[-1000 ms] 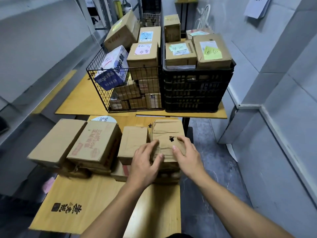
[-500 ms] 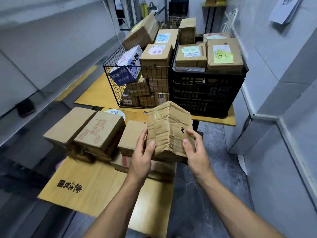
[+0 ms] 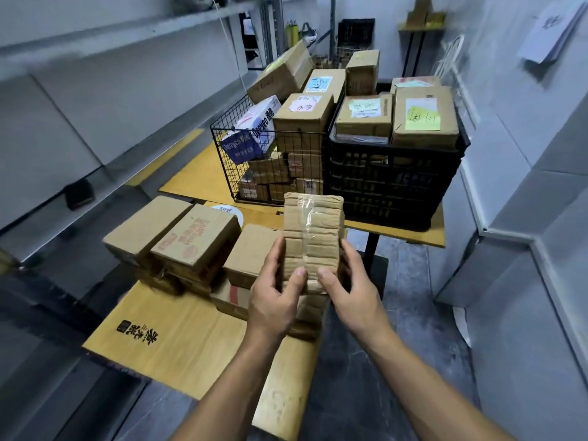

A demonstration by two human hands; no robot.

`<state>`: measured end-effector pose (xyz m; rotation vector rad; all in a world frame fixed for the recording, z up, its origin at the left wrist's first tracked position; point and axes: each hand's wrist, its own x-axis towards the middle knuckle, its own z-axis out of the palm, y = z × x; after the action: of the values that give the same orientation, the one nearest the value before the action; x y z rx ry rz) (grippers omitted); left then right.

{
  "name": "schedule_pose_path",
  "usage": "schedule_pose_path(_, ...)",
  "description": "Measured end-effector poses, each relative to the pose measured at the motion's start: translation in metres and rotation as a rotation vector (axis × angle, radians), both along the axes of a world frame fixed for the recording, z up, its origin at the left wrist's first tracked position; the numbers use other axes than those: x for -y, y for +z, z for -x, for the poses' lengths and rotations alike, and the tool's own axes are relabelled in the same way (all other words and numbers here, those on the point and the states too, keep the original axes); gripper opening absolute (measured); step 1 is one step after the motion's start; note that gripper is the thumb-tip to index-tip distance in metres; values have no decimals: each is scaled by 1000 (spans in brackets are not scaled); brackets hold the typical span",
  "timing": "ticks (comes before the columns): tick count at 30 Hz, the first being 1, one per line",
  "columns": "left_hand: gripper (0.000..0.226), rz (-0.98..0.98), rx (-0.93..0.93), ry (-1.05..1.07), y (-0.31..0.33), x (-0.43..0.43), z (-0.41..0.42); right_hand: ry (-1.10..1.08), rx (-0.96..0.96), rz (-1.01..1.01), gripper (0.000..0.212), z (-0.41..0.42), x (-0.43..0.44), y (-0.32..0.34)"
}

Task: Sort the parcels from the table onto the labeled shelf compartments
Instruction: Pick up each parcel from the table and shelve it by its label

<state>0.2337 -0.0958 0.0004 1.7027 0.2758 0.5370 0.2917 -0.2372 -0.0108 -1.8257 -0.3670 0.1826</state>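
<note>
both hands (image 3: 313,289) grip taped parcel (image 3: 313,232), upright

Both hands hold one crumpled, taped brown parcel (image 3: 313,237) upright, clear of the near table (image 3: 178,342), above its right edge. Left hand (image 3: 275,297) grips the lower left side, thumb on the facing panel. Right hand (image 3: 353,294) grips the lower right side, thumb likewise. Cardboard boxes (image 3: 194,240) sit grouped at the near table's far edge. On the far table (image 3: 197,173), a wire basket (image 3: 241,167) stands left, just beside a black crate (image 3: 391,186) right. Both are packed with labelled boxes.
</note>
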Motion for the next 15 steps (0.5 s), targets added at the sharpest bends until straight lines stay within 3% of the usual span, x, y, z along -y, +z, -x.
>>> schedule_pose_path(8,57,-113,-24,-107,0,-2,4,-105,-66,-183,61,-6,3,-2)
schedule_pose_path(15,61,-245,-60,96,2,-11,-2,-63,-193,-425,50,-12,7,0)
